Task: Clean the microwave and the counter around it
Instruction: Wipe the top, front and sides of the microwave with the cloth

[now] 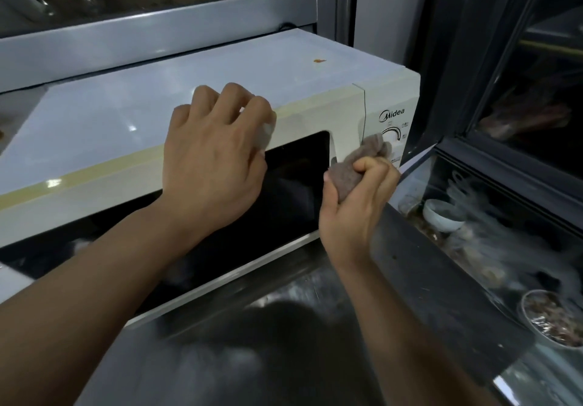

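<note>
A cream Midea microwave [151,106] stands on a steel counter [284,352] with its dark door closed. My left hand [214,159] lies over the top front edge above the door window, fingers curled on the top; something whitish shows under the fingertips and I cannot tell what it is. My right hand [356,213] grips a bunched grey-brown cloth [362,159] whose free end touches the control panel just left of the white dial [391,136]. A small orange stain [319,60] sits on the top of the microwave, towards the back.
A grey window frame [157,40] runs behind the microwave. To the right, behind a dark ledge and glass, stand a white bowl [441,216] and a metal bowl [552,320] of scraps. The counter in front is wet-looking and blurred.
</note>
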A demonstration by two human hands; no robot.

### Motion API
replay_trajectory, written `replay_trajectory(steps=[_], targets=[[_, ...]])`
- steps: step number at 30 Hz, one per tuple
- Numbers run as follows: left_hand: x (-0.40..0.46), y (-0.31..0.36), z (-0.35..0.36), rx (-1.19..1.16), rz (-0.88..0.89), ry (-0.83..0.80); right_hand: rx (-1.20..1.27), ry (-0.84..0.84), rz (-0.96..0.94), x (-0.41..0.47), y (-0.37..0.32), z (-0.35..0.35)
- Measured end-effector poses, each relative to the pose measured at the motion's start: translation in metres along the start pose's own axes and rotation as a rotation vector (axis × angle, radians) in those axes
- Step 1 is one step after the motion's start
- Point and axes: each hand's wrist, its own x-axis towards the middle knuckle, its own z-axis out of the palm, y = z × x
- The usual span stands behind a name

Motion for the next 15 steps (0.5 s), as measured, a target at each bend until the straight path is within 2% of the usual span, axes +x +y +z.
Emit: replay_trajectory(steps=[5,12,15], targets=[[0.0,0.0,0.001,0.023,0.0,0.0,0.13,0.023,0.068,-0.019,0.023,0.005],[0.0,0.001,0.0,0.038,0.0,0.012,0.028,-0.175,0.326,-0.05,0.061,0.007],[0.0,0.002,0.001,0.042,0.004,0.016,0.067,-0.226,0.402,-0.051,0.07,0.006]])
